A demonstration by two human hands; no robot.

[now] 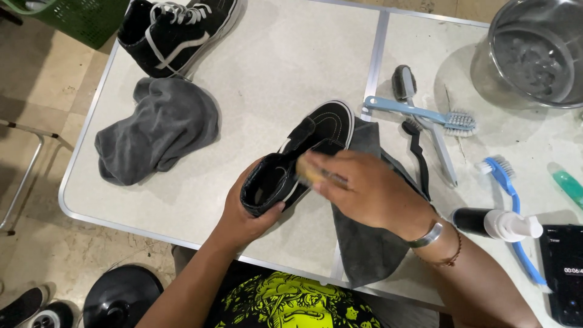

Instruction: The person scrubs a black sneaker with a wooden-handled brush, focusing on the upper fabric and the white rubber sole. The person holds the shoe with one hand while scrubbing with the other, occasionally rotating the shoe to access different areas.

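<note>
Black high-top shoe (pixel 303 155) lies tilted over the near-middle of the table (pixel 273 67), toe with white sole rim pointing away, partly over a grey cloth (pixel 364 243) that hangs off the near edge. Left hand (pixel 243 212) is clamped around the heel and collar, thumb on the opening. Right hand (pixel 364 191) is closed on a small yellowish brush or sponge (pixel 310 170), blurred, pressed against the shoe's side; exact kind hard to tell.

Risks, as judgement: shoe is held only at the heel, so a hard stroke could twist it out of the left hand. Cloth overhangs the edge and may slide off if dragged, pulling the shoe's support away. Motion blur suggests fast rubbing, which could scuff the suede-like upper or smear dirt onto the white rim.

Farther out: right forearm sits near a pump bottle (pixel 501 223) lying on its side and a blue brush (pixel 510 200); an elbow swing could knock them toward the phone (pixel 562 273) at the table corner. Crossed brushes (pixel 425 118) lie just beyond the toe. Metal bowl (pixel 534 51) with cloudy water stands at the far right, well apart. Second grey cloth (pixel 158 127) and second black shoe (pixel 176 30) lie far left.
</note>
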